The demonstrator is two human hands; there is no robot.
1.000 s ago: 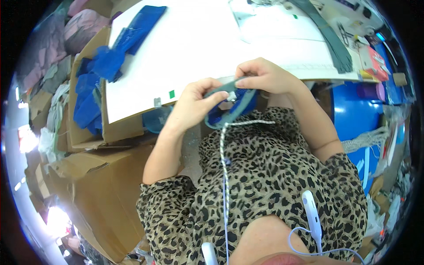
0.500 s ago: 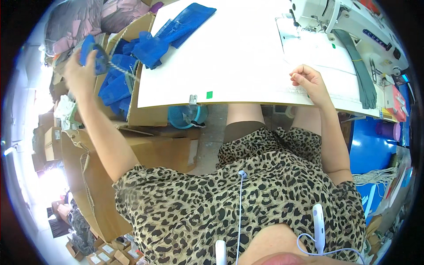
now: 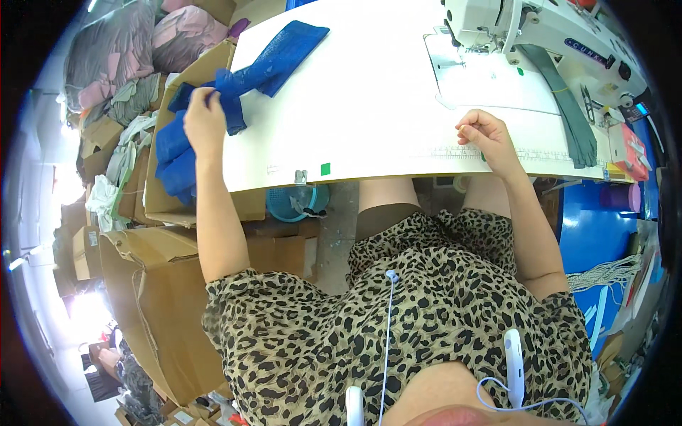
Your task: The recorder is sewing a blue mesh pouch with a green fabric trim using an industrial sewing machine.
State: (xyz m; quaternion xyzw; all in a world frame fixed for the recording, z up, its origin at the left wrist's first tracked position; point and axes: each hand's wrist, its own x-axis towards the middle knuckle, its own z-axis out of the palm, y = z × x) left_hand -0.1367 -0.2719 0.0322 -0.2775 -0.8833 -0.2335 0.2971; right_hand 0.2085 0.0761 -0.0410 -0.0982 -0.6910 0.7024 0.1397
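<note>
My left hand (image 3: 204,122) is at the table's left edge, its fingers closed on a piece of blue mesh fabric (image 3: 230,106); the fingertips are partly hidden and slightly smeared. A longer strip of blue mesh fabric (image 3: 293,53) lies beside it on the white table. More blue fabric (image 3: 172,145) is heaped in an open cardboard box (image 3: 160,204) below this hand. Over the front part of the table hovers my right hand (image 3: 486,138), thumb and fingertips pinched together. Whatever may be between them is too small to make out.
A white sewing machine (image 3: 543,35) stands at the right rear, with a dark green strip (image 3: 561,99) alongside. Small scissors (image 3: 587,103) and a pink box (image 3: 628,151) lie farther right. A metal clip (image 3: 301,177) grips the front edge above a blue basket (image 3: 283,206).
My left hand has come rightward from beyond the box to the blue fabric at the table edge. The round blue piece with a cord is gone from it. My right hand hardly moved.
</note>
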